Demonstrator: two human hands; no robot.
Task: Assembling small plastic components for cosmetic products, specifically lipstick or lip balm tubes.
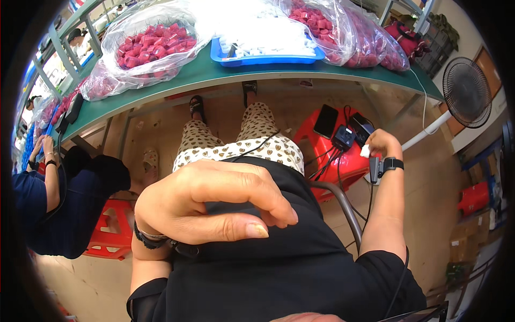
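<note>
Workbench point(161, 88) with a green top curves across twelve o'clock, carrying clear bags of red pieces point(153, 45) at eleven and one, and a blue tray point(268, 56) of white parts between them. Below it a red stool point(343, 155) at three o'clock bears a dark phone point(325, 121) and a black charger block point(343, 137) with cables trailing off. A fan point(468, 91) stands at two o'clock, and a neighbour in dark blue point(48, 204) sits at nine.

At centre the left hand point(209, 201) hangs close to the camera over the black shirt, fingers curled loosely together, thumb lying under them, gripping nothing (as far as can be seen).

The right hand point(382, 144), wrist strapped with a black band, reaches out to three o'clock beside the stool. Its fingers are pinched on a small white piece point(365, 152), which sticks out toward nine o'clock, just beside the charger block. This hand is plainly nearer to the stool's things than the left.
</note>
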